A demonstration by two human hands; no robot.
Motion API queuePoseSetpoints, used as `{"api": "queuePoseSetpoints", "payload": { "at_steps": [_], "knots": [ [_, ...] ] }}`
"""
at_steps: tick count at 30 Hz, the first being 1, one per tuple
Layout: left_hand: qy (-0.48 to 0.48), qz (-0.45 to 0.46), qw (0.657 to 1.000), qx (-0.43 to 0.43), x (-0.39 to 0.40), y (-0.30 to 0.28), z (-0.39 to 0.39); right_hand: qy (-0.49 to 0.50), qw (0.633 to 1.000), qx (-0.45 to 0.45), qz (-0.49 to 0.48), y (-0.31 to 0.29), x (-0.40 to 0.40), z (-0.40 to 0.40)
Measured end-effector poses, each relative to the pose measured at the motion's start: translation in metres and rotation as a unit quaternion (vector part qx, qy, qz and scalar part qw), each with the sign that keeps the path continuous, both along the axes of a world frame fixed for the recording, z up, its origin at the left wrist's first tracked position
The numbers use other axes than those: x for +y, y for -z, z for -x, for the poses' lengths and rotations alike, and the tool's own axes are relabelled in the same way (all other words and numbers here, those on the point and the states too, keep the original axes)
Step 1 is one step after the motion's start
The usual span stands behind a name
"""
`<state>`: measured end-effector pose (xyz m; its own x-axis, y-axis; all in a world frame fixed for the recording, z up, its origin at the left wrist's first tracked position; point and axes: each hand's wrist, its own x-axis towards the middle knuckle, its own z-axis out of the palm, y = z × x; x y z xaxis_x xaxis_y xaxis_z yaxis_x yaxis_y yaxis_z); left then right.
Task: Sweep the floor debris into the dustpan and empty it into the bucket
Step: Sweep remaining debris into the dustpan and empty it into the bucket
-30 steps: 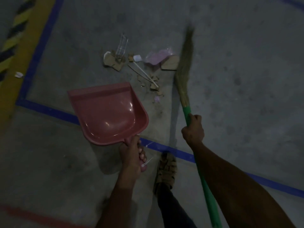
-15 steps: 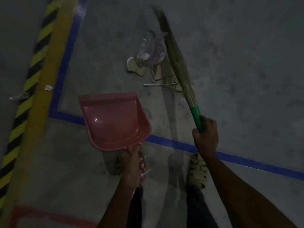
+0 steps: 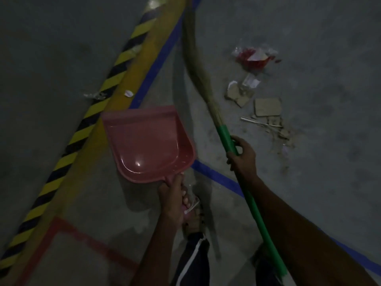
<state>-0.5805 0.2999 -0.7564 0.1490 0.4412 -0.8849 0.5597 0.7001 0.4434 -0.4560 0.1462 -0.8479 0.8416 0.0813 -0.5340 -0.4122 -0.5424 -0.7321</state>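
We grip the pink dustpan (image 3: pixel 148 143) by its handle with our left hand (image 3: pixel 172 200); our right hand (image 3: pixel 242 154) wraps the broom (image 3: pixel 208 93). Debris (image 3: pixel 261 104) lies right of the bristles. No writing reads.

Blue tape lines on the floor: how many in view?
2. One blue tape line runs beside the yellow stripe, upper centre. The other crosses below the dustpan and passes under the right arm; more may lie outside the frame.
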Motion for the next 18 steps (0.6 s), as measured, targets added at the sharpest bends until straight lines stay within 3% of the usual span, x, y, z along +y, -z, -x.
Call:
{"api": "queuePoseSetpoints", "payload": {
  "at_steps": [4, 10, 18],
  "knots": [
    [-0.062, -0.011, 0.998, 0.021, 0.029, -0.001, 0.028, -0.085, 0.992, 0.083, -0.039, -0.002, 0.071, -0.007],
    [-0.131, 0.003, 0.989, 0.067, 0.054, 0.006, 0.075, -0.256, 0.961, 0.089, -0.044, -0.001, 0.165, -0.008],
    [-0.171, -0.017, 0.983, 0.066, 0.063, 0.012, 0.109, -0.347, 0.924, 0.158, 0.008, 0.005, 0.253, 0.004]
  ]
}}
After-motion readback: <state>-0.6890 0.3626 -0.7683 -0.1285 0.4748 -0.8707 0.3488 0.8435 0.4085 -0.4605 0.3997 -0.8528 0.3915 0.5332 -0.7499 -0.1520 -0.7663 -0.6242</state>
